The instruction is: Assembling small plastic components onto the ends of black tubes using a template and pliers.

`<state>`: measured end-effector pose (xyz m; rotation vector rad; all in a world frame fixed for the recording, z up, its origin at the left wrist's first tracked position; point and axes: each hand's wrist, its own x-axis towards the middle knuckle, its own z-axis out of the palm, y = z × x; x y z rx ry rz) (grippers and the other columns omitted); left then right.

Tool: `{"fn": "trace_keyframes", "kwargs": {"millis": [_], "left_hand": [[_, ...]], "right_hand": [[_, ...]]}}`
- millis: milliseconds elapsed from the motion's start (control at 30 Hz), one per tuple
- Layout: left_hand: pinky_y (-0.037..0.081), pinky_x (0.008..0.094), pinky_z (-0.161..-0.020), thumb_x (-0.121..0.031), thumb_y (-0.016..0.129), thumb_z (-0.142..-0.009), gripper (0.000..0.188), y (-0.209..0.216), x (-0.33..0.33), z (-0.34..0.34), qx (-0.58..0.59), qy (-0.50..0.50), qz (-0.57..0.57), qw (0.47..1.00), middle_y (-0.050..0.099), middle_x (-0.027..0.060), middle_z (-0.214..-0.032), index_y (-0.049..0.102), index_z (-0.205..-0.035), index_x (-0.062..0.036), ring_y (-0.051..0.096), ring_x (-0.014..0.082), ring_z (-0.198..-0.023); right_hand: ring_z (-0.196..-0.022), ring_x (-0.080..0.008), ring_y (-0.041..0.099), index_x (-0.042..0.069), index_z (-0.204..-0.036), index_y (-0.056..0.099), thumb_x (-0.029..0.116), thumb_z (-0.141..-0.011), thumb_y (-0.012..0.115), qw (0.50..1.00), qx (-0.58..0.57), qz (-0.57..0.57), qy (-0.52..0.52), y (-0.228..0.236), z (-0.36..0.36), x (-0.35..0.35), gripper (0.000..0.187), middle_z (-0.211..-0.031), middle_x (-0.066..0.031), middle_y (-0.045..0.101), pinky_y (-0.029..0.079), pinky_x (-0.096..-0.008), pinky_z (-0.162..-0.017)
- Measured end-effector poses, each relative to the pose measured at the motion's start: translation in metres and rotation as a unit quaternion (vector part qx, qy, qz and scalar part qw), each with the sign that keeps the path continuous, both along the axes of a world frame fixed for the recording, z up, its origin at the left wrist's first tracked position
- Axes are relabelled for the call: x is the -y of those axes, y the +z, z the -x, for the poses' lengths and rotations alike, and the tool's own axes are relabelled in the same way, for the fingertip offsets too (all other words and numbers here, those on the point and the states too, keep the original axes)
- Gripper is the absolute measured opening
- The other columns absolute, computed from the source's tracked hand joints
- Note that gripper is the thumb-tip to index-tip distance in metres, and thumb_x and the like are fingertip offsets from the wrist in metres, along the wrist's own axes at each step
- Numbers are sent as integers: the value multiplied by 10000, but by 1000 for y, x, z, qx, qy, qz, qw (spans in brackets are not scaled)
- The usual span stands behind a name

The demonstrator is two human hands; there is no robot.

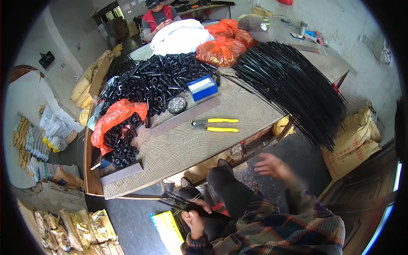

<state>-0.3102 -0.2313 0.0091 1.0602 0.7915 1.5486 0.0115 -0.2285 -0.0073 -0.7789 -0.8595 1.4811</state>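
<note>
Low over my lap, my left hand (195, 220) is closed around a small bunch of thin black rods (180, 201), which point toward the table's near edge. My right hand (272, 165) is raised to the right of my knees, fingers apart and nothing seen in it; its wrist is smeared by motion. Beyond it, a large sheaf of long black rods (293, 80) lies on the table and hangs over its right edge. Yellow-handled cutting pliers (216, 124) rest on the patterned tabletop (170, 155).
Black tubular parts (157, 78) are heaped at the table's left, beside a blue box (202, 88) and a round dish of small metal pieces (177, 104). Red plastic bags (221, 50) and a white sack (182, 36) stand behind. Another person (159, 19) sits at the far side. Paper sacks (355, 140) stand right.
</note>
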Motion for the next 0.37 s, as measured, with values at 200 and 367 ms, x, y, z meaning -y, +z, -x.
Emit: {"fn": "trace_keyframes", "kwargs": {"millis": [200,367], "left_hand": [[436,285,-527,-713,434,-776,753,2,-6,-6,-71,-21,15,997,554,96,-681,528,-831,32,546,172,-586],[461,283,-630,-762,458,-708,851,-5,-6,-1,-52,-79,29,995,573,74,-800,529,-1016,28,568,153,-706]], "right_hand": [[-707,-276,647,32,-1045,602,141,-881,505,760,624,-182,11,-38,46,-35,220,-790,-79,658,522,-357,-638],[-835,-277,658,60,-1063,602,98,-914,485,909,244,-302,152,100,121,-108,193,-916,-95,673,501,-287,-781]]}}
